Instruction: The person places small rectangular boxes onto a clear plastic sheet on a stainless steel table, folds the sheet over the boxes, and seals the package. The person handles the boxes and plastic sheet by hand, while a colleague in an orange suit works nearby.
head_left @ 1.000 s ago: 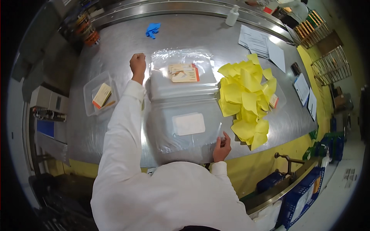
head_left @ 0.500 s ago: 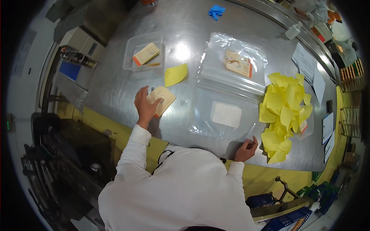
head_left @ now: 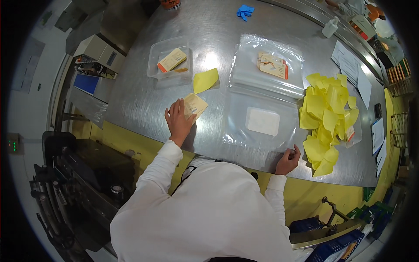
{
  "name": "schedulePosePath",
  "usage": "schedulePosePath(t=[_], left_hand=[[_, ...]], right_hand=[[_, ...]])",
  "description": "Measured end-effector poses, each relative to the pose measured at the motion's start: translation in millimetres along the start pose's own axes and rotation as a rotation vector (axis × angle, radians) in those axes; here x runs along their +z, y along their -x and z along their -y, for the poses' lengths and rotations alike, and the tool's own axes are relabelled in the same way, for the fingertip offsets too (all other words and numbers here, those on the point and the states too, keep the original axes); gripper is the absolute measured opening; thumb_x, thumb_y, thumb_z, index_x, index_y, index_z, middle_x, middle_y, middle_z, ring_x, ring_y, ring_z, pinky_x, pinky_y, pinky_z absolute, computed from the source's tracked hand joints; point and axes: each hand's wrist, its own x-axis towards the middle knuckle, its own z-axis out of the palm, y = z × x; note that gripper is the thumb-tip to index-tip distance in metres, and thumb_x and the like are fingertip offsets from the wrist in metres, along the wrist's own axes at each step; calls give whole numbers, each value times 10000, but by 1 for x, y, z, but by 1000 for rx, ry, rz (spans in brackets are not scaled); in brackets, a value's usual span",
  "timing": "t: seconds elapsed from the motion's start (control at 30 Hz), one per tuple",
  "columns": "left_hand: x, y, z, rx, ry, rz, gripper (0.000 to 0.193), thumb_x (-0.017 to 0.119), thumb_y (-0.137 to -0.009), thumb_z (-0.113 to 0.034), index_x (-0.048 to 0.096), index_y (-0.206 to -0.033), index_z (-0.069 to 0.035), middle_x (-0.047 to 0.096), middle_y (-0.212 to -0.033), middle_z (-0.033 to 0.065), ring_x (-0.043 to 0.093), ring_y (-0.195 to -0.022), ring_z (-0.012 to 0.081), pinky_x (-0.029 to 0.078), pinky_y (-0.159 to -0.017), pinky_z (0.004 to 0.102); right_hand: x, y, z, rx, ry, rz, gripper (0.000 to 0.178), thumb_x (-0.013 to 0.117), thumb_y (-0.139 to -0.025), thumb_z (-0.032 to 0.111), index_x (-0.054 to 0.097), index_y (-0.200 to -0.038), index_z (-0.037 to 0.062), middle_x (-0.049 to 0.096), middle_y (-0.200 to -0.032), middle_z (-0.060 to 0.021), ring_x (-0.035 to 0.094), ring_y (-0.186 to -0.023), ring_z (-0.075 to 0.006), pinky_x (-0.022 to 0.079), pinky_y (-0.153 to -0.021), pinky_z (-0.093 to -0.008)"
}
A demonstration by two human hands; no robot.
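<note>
My left hand (head_left: 178,123) grips a small stack of cream printed cards (head_left: 196,104) on the metal table, thumb at the near right edge and fingers over the left side. Just beyond lies a single yellow slip (head_left: 205,81). My right hand (head_left: 287,162) rests by the table's near edge, fingers loosely curled and apart, nothing visible in them. Close to it is the corner of a clear plastic bag (head_left: 238,124) bearing a blank white rectangle (head_left: 262,121). Above that, another clear bag (head_left: 246,52) has cream and orange cards (head_left: 273,66) on or in it; which, I cannot tell.
A clear plastic tub (head_left: 152,54) with a card stack (head_left: 173,59) stands at far left. Yellow slips (head_left: 325,111) are heaped at right, partly over another clear tub (head_left: 354,136). Farther off are a blue glove (head_left: 245,12), a pump bottle (head_left: 330,27) and papers (head_left: 347,61).
My left hand has shifted its fingers farther over the top of the card stack. The right hand stays by the bag's corner. The whole view has shifted slightly.
</note>
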Motion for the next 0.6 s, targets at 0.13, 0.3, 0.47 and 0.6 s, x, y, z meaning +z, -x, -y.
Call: schedulePosePath(t=[0.13,0.3,0.47,0.6], left_hand=[[-3,-3,-1,-7,56,24,765,846,-740,-311,519,-1384,-59,551,-1344,111,452,-1325,287,257,-1139,568],[-20,-14,-13,-48,225,75,571,837,-741,-197,597,-1237,-46,632,-1184,104,553,-1187,302,338,-1046,520],[-32,-40,-32,-146,644,180,321,755,-834,-83,646,-1120,13,696,-923,120,684,-854,301,513,-841,404],[-75,-40,-121,-197,1259,293,275,669,-958,-125,622,-1160,55,720,-1000,140,688,-917,185,535,-811,337]], right_hand=[[-3,-1,-5,44,4,26,326,649,-911,44,641,-1237,23,659,-883,-51,587,-732,-140,493,-700,-294],[-1,-6,-6,-39,-20,-35,298,646,-917,45,647,-1214,28,668,-926,-70,604,-803,-156,496,-755,-323],[12,9,38,8,-4,-103,224,676,-916,76,671,-1131,15,697,-1003,-72,633,-885,-162,503,-808,-320],[43,39,113,46,-306,457,147,695,-920,95,695,-1043,15,710,-935,-46,644,-833,-138,513,-752,-293]])
